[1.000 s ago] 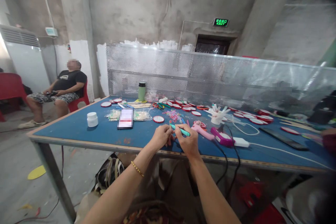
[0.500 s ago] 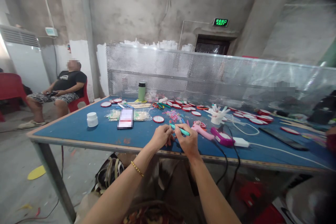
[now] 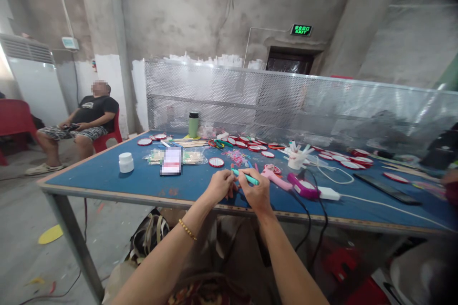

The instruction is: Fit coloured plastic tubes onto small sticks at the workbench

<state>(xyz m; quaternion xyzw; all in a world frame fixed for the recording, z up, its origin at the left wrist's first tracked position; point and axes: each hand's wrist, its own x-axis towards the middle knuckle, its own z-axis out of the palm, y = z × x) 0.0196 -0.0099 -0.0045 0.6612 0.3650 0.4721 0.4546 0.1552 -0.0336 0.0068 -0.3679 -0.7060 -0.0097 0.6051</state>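
My right hand (image 3: pixel 256 192) is closed round a teal pen (image 3: pixel 245 177), held slanted with its tip toward my left hand. My left hand (image 3: pixel 221 185) is curled in a pinch at the near edge of the blue table (image 3: pixel 107 174); what it pinches is too small to name. The two hands touch each other over the table's front edge. A pink glue gun (image 3: pixel 277 178) lies just right of my right hand. A round red-rimmed disc (image 3: pixel 216 162) lies beyond my left hand.
Several more red-rimmed discs (image 3: pixel 250 145), a white jar (image 3: pixel 126 162), a green bottle (image 3: pixel 193 125), a cup of sticks (image 3: pixel 296 157), a purple device (image 3: pixel 304 187) with cables and a phone (image 3: pixel 386 188) lie on the table. A perforated metal screen (image 3: pixel 286 100) backs it. A person (image 3: pixel 84 119) sits at left.
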